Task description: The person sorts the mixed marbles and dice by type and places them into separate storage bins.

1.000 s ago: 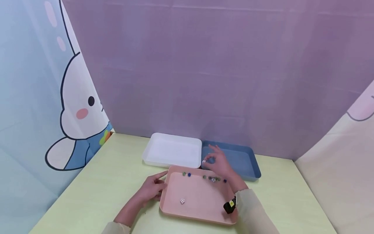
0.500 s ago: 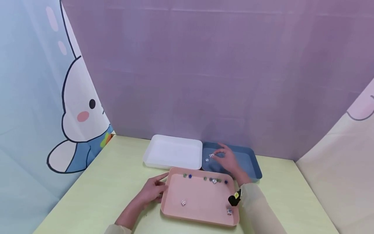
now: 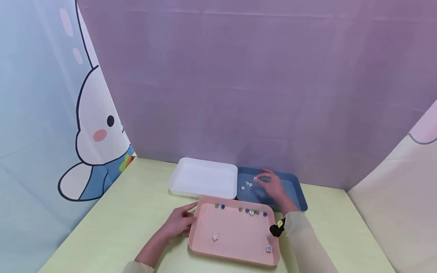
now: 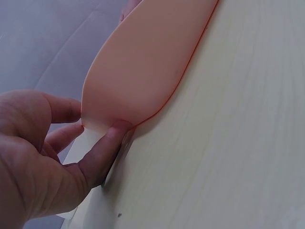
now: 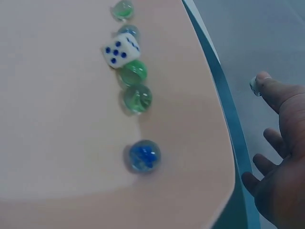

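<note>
My right hand (image 3: 271, 185) reaches over the blue tray (image 3: 298, 189), pinching a small white die (image 3: 255, 178) between thumb and fingertip. The right wrist view shows only an edge of that die (image 5: 255, 87) at the fingertips. To the left of it, a few white dice (image 3: 242, 188) lie in the blue tray. Along the left wall of the pink tray (image 3: 235, 256) rests my left hand (image 3: 179, 222); its thumb (image 4: 102, 152) presses the wall's outside, and two fingertips touch the rim.
In the pink tray, green and blue marbles (image 3: 223, 207) line the far side, with a die (image 3: 251, 213) among them. Other dice lie near its front left (image 3: 215, 237) and front right (image 3: 268, 249). A white tray (image 3: 205, 176) stands behind, left of the blue one.
From the blue tray's near left corner, my right hand has moved right and farther in. More dice now lie loose there. The front-right die in the pink tray is uncovered. Left hand stays.
</note>
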### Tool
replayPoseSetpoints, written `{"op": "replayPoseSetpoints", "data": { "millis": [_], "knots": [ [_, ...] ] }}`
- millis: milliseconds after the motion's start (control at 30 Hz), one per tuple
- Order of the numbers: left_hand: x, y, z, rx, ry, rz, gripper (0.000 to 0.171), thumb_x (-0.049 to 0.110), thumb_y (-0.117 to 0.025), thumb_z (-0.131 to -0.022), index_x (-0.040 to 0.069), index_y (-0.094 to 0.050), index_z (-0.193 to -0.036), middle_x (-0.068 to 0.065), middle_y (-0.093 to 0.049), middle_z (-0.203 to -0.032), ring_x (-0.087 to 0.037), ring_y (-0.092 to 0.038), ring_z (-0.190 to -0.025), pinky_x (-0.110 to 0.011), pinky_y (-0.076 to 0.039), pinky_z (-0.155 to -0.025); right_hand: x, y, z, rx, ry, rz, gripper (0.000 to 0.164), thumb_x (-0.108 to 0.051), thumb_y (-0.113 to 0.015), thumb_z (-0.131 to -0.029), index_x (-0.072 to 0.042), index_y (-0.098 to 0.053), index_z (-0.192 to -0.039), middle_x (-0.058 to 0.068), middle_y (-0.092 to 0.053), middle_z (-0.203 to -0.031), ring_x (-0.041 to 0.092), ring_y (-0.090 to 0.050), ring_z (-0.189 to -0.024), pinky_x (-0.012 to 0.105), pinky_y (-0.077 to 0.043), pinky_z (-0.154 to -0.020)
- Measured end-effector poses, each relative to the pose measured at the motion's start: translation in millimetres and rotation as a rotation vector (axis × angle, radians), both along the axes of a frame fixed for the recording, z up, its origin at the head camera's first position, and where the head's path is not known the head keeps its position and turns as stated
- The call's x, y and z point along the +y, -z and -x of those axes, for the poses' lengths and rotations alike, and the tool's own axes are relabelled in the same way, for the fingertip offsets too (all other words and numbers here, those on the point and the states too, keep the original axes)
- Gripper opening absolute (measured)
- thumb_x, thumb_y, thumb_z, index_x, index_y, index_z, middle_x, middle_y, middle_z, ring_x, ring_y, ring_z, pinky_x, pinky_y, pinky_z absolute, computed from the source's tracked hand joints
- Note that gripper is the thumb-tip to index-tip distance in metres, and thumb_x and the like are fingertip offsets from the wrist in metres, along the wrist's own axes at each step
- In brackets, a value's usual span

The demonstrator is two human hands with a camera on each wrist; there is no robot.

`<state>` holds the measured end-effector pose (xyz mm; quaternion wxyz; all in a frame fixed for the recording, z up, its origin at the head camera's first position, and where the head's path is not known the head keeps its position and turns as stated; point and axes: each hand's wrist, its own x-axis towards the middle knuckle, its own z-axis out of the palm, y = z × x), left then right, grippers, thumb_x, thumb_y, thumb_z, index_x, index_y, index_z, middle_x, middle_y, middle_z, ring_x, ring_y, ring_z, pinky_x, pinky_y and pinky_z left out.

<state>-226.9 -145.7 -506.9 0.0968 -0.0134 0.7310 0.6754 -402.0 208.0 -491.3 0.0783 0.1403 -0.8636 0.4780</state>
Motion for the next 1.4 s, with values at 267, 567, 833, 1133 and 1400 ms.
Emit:
{"op": "replayPoseSetpoints", "data": {
  "millis": [267,567,833,1133,1400],
  "knots": [
    [1,1.9,-1.4,-0.005,-0.004,0.002,0.059,0.002,-0.062,-0.089,0.008,-0.045,-0.145,-0.014,-0.055,-0.095,-0.02,-0.059,-0.07,-0.032,-0.053,-0.049,7,4.3,10.6,-0.066,0.002,0.047,0.026,-0.021,-0.074,-0.087,0.001,-0.072,-0.101,0.021,-0.043,-0.144,0.04,-0.036,-0.133,0.058,-0.037,-0.101],
    [3,5.2,-5.2,-0.008,0.003,0.002,0.059,0.002,-0.062,-0.089,0.007,-0.045,-0.145,-0.014,-0.055,-0.095,-0.019,-0.058,-0.069,-0.032,-0.052,-0.049,10,4.8,10.2,-0.122,0.029,0.013,0.025,-0.023,-0.074,-0.087,-0.002,-0.072,-0.102,0.02,-0.044,-0.144,0.039,-0.034,-0.135,0.058,-0.033,-0.104],
    [1,6.7,-9.7,-0.021,-0.012,0.009,0.06,0.002,-0.064,-0.088,0.008,-0.046,-0.145,-0.015,-0.054,-0.095,-0.02,-0.058,-0.069,-0.033,-0.053,-0.048,8,10.6,8.2,-0.111,0.011,0.019,0.027,-0.021,-0.074,-0.087,0.001,-0.072,-0.103,0.023,-0.047,-0.141,0.04,-0.038,-0.133,0.057,-0.032,-0.105],
    [1,5.7,-4.1,-0.014,-0.006,-0.009,0.061,0.0,-0.062,-0.087,0.007,-0.045,-0.145,-0.015,-0.056,-0.094,-0.019,-0.06,-0.068,-0.031,-0.052,-0.047,6,0.3,4.0,-0.074,-0.009,0.017,0.024,-0.02,-0.072,-0.089,-0.001,-0.072,-0.104,0.022,-0.053,-0.134,0.039,-0.046,-0.125,0.056,-0.038,-0.101],
    [0,5.0,1.6,-0.003,-0.003,0.009,0.06,0.001,-0.061,-0.088,0.007,-0.045,-0.145,-0.014,-0.054,-0.094,-0.02,-0.059,-0.068,-0.032,-0.052,-0.047,-13,-27.5,-15.8,-0.08,-0.137,-0.083,0.024,-0.018,-0.068,-0.092,0.0,-0.071,-0.109,0.019,-0.055,-0.131,0.035,-0.049,-0.122,0.053,-0.044,-0.095]
  ]
}}
